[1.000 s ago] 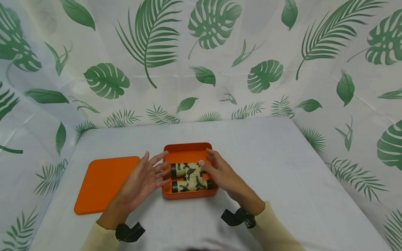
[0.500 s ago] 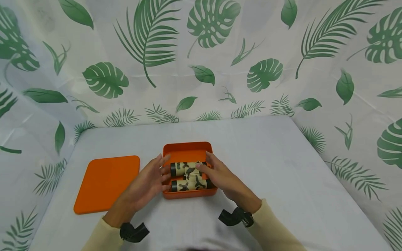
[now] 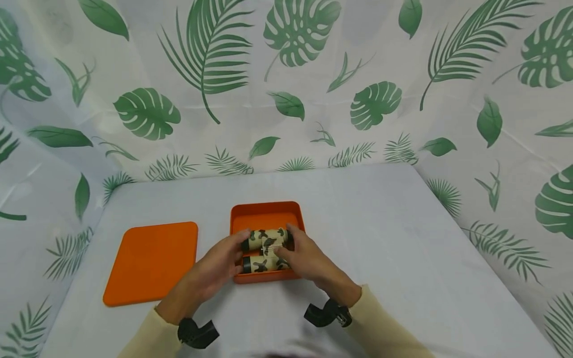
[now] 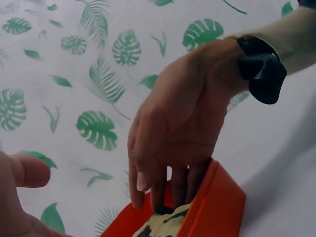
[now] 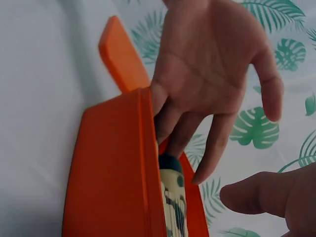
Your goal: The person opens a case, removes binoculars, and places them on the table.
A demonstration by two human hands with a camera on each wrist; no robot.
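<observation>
A pair of binoculars [image 3: 268, 247] in a camouflage pattern with black ends lies in an orange box [image 3: 267, 209]. At the binoculars' left ends is my left hand [image 3: 219, 263], its fingers reaching into the box; the right wrist view shows these fingers mostly straight with the thumb held apart. My right hand [image 3: 311, 253] holds the right ends, its thumb over the middle of the binoculars and its fingers down inside the box, as the left wrist view shows. The right hand hides the right end of the lower barrel.
An orange lid [image 3: 152, 263] lies flat on the white table [image 3: 380, 223], left of the box. Leaf-patterned cloth [image 3: 313, 124] hangs behind the table and along both sides. A black wrist camera sits on each wrist.
Both hands have closed in on the binoculars from either side. The left fingers have reached from the box's rim to the barrels' ends, and the upper barrel has tilted slightly.
</observation>
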